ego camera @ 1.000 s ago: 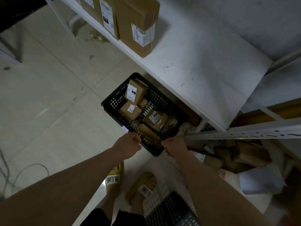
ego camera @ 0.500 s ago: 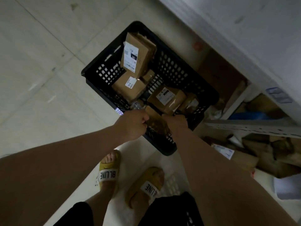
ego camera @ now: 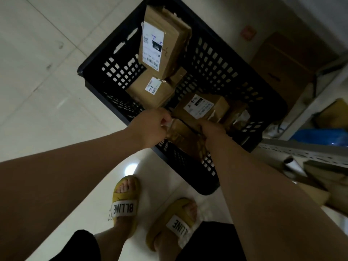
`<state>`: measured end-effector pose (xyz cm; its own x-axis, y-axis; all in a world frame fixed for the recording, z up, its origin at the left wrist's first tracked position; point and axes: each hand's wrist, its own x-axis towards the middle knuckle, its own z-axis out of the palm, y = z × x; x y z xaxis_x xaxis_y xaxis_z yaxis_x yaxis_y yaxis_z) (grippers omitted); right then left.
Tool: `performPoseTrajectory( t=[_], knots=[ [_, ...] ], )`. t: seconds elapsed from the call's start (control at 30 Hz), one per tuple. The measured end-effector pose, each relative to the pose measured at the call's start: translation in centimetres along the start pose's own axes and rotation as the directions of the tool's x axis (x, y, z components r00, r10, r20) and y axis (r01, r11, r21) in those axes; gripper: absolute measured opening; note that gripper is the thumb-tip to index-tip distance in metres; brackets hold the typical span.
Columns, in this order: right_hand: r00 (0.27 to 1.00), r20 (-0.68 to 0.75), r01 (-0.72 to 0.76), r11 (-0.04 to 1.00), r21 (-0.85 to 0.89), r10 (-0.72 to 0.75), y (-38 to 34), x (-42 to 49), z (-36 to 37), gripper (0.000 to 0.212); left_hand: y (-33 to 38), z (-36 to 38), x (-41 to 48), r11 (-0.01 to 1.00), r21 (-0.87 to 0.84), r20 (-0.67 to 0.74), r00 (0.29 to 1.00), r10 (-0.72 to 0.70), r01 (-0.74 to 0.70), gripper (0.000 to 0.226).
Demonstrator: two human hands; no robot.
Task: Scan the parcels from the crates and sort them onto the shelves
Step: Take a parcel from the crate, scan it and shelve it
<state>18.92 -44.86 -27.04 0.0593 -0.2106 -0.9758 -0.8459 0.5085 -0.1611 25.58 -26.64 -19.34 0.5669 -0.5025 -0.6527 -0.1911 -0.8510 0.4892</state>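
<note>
- Down in the near end of the black crate (ego camera: 222, 59), a small brown parcel (ego camera: 181, 133) lies among other boxes, caught between both hands.
- At its left end the left hand (ego camera: 150, 127) pinches with curled fingers; the right hand (ego camera: 211, 129) curls round the right end. Neither hand is spread wide.
- Judging by its size and taped cardboard skin, it should lift light and stiff. The glossy tape may be slick, so the two short ends look the surest hold. Its label is not in view.
- Beyond it, a tall parcel (ego camera: 162, 44) leans on end, a parcel marked 694 (ego camera: 150, 89) lies below it, and a third labelled parcel (ego camera: 201, 108) sits just past the right hand.
- Outside, the crate stands on a pale tiled floor (ego camera: 47, 81) beside a grey shelf frame (ego camera: 305, 153), with yellow slippers (ego camera: 126, 200) near its edge.
</note>
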Motion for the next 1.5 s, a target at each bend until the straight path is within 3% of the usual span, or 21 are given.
performPoseTrajectory(
  t=[0.13, 0.27, 0.33, 0.4, 0.5, 0.57, 0.67, 0.83, 0.9, 0.97, 1.07, 1.2, 1.37, 1.5],
  knots=[
    [0.999, 0.013, 0.04, 0.984, 0.174, -0.043, 1.3, -5.8, -1.2, 0.047, 1.3, -2.0, -2.8, 0.96, -0.221, 0.023, 0.985, -0.171, 0.172, 0.025],
    [0.984, 0.169, 0.012, 0.968, 0.25, -0.055, 1.7, -14.0, -3.1, 0.016, 4.6, -6.1, -6.8, 0.782, -0.523, 0.06, 0.93, -0.362, 0.338, 0.015],
    [0.974, 0.222, 0.003, 0.975, 0.22, -0.053, 1.6, -18.4, -3.8, 0.016, 5.7, -8.8, -9.2, 0.763, -0.536, 0.041, 0.913, -0.405, 0.362, 0.053],
    [0.968, 0.241, 0.025, 0.979, 0.2, -0.074, 1.1, -22.6, -4.6, 0.018, 6.3, -11.2, -11.0, 0.8, -0.505, -0.032, 0.919, -0.392, 0.323, 0.089],
    [0.956, 0.254, 0.091, 0.97, 0.226, -0.149, -0.7, -29.3, -5.9, 0.025, 10.1, -16.7, -15.8, 0.898, -0.289, -0.205, 0.895, -0.397, 0.332, 0.095],
    [0.94, 0.276, 0.149, 0.97, 0.191, -0.199, -2.2, -33.7, -6.7, 0.027, 12.1, -20.1, -18.4, 0.909, -0.239, -0.294, 0.867, -0.402, 0.34, 0.101],
    [0.9, 0.345, 0.259, 0.963, 0.07, -0.267, -4.4, -40.4, -7.7, 0.034, 14.5, -24.9, -21.7, 0.925, -0.264, -0.301, 0.888, -0.347, 0.272, 0.109],
    [0.815, 0.437, 0.431, 0.902, -0.019, -0.38, -7.9, -51.5, -9.6, 0.044, 17.9, -31.8, -27.7, 0.99, -0.12, -0.268, 0.958, -0.105, 0.075, 0.134],
    [0.771, 0.471, 0.497, 0.868, -0.023, -0.429, -9.0, -55.5, -10.4, 0.056, 19.2, -34.0, -30.2, 0.961, -0.275, -0.138, 0.99, -0.026, -0.013, 0.124],
    [0.74, 0.463, 0.56, 0.828, -0.021, -0.489, -9.8, -58.8, -11.0, 0.057, 20.4, -35.5, -32.7, 0.92, -0.39, 0.017, 0.999, 0.044, -0.035, 0.09],
    [0.724, 0.32, 0.612, 0.783, 0.109, -0.611, -10.1, -62.9, -11.1, 0.052, 21.8, -36.6, -35.7, 0.881, -0.467, 0.064, 0.991, 0.116, -0.073, 0.055],
    [0.694, 0.158, 0.661, 0.709, 0.245, -0.702, -8.4, -66.2, -10.8, 0.047, 23.7, -36.4, -38.5, 0.801, -0.583, 0.039, 0.98, 0.197, -0.137, 0.05],
    [0.653, 0.021, 0.721, 0.63, 0.289, -0.757, -4.7, -68.1, -13.0, 0.045, 26.1, -34.5, -40.7, 0.806, -0.568, 0.104, 0.957, 0.271, -0.166, 0.052],
    [0.658, -0.028, 0.719, 0.617, 0.32, -0.752, -1.6, -68.9, -17.1, 0.047, 28.8, -32.3, -42.1, 0.821, -0.556, 0.189, 0.943, 0.273, -0.127, 0.067]
  ],
)
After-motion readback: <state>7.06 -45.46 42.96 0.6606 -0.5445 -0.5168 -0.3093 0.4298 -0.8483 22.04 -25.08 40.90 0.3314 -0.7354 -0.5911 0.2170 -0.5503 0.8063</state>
